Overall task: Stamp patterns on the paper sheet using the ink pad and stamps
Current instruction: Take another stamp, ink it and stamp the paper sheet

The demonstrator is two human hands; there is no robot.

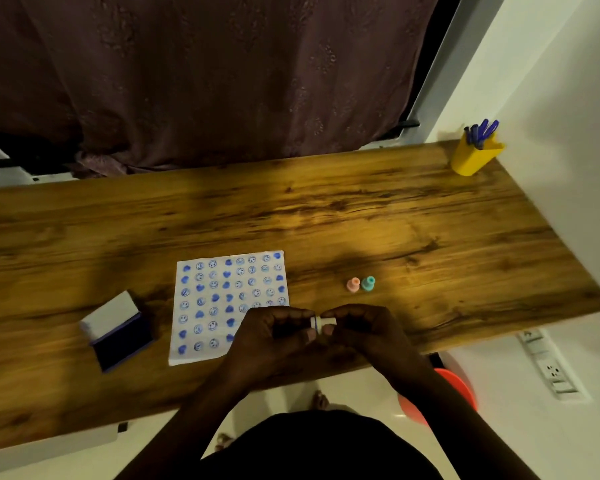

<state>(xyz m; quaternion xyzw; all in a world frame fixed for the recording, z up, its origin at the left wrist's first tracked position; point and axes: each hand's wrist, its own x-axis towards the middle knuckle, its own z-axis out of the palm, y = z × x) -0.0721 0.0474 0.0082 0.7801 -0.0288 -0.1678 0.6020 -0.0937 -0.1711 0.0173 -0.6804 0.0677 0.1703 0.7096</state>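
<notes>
Head view: left hand [274, 336], right hand [361, 330], pinching grip on small white cylindrical stamp [323, 322].

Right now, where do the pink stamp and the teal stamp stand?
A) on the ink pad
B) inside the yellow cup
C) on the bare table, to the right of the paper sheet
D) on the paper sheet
C: the pink stamp and the teal stamp stand side by side on the wooden table, apart from the paper sheet and to its right; the left hand and right hand hold a white stamp.
</notes>
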